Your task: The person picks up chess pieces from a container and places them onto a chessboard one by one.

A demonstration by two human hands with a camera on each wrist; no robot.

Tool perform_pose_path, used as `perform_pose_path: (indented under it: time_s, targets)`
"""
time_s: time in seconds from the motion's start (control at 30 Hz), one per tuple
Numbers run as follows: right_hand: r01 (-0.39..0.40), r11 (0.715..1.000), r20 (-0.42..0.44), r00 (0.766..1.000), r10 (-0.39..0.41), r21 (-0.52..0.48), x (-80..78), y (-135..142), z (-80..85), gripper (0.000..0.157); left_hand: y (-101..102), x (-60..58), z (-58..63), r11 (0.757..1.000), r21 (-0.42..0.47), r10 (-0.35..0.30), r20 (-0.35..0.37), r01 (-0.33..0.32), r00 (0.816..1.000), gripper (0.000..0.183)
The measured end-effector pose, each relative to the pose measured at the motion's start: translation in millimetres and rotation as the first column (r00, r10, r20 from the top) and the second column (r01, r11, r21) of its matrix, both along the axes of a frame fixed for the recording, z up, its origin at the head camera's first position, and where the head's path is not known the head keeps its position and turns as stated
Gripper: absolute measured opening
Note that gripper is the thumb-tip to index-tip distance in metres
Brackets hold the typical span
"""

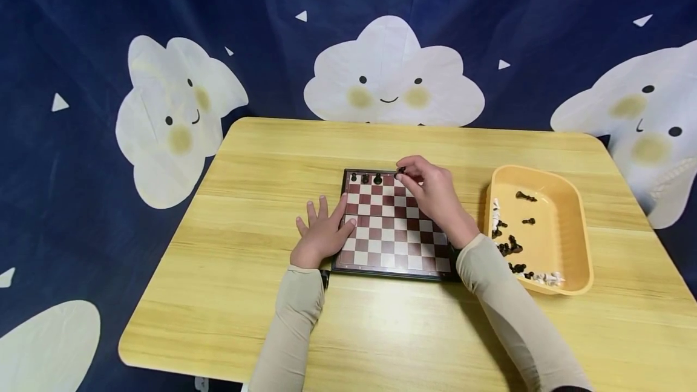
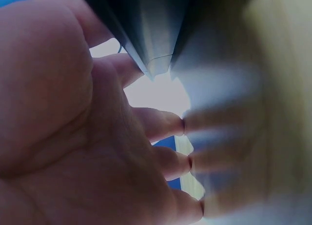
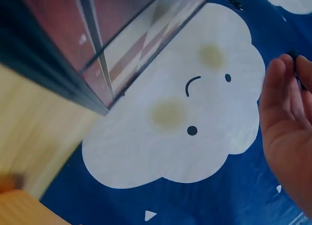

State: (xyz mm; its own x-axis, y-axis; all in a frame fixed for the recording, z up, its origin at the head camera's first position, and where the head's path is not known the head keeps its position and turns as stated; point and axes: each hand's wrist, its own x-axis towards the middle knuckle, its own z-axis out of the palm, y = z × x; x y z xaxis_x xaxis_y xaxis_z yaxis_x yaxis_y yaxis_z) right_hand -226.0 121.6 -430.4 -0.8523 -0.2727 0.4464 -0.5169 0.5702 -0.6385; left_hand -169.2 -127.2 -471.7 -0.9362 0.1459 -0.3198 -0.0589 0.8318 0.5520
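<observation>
A checkered chessboard (image 1: 388, 235) lies on the table in the head view. Three black chess pieces stand in its far row from the left corner, among them this one (image 1: 378, 179). Above that row, right of them, my right hand (image 1: 435, 195) pinches a black chess piece (image 1: 400, 170) between thumb and fingers; the right wrist view shows only its dark tip (image 3: 293, 54). My left hand (image 1: 321, 238) rests at the board's left edge with fingers spread and thumb over the border. In the left wrist view its fingertips touch the table beside the board's dark side (image 2: 156, 34).
To the right of the board stands a yellow plastic bin (image 1: 563, 235) holding several black and white chess pieces, most along its left side and front. Behind the wooden table (image 1: 229, 295) hangs a dark blue curtain (image 1: 261, 71) with white clouds.
</observation>
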Motion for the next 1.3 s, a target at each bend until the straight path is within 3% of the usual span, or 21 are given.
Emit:
perform_pose_path:
  time_s: [0.13,0.27,0.43,0.57,0.83,1.3]
  targets:
    - [-0.008,0.998,0.128,0.992,-0.001,0.069,-5.4,-4,1.5,0.022,0,0.6,-0.5,1.0,0.009,0.003,-0.002,-0.003,1.0,0.068]
    - [-0.027,0.983,0.258,0.966,-0.02,0.179,-11.8,-9,7.2,0.022,0,0.6,0.0,1.0,0.008,0.004,0.001,-0.004,1.0,0.068]
    - [-0.08,0.958,0.334,0.942,-0.017,0.275,-22.8,-13,6.7,0.019,1,1.7,0.9,1.0,0.005,0.005,0.004,-0.005,1.0,0.068]
    - [-0.112,0.948,0.349,0.937,0.001,0.297,-29.3,-13,0.5,0.02,1,3.3,0.4,1.0,-0.006,0.002,0.009,-0.002,1.0,0.068]
    - [-0.149,0.94,0.31,0.95,0.049,0.308,-39.9,-14,-6.7,0.02,1,2.1,0.9,1.0,-0.012,0.001,0.006,-0.001,1.0,0.068]
    - [-0.164,0.93,0.31,0.949,0.058,0.329,-46.6,-17,-14.6,0.022,1,1.0,2.0,1.0,-0.019,0.002,0.008,-0.002,1.0,0.068]
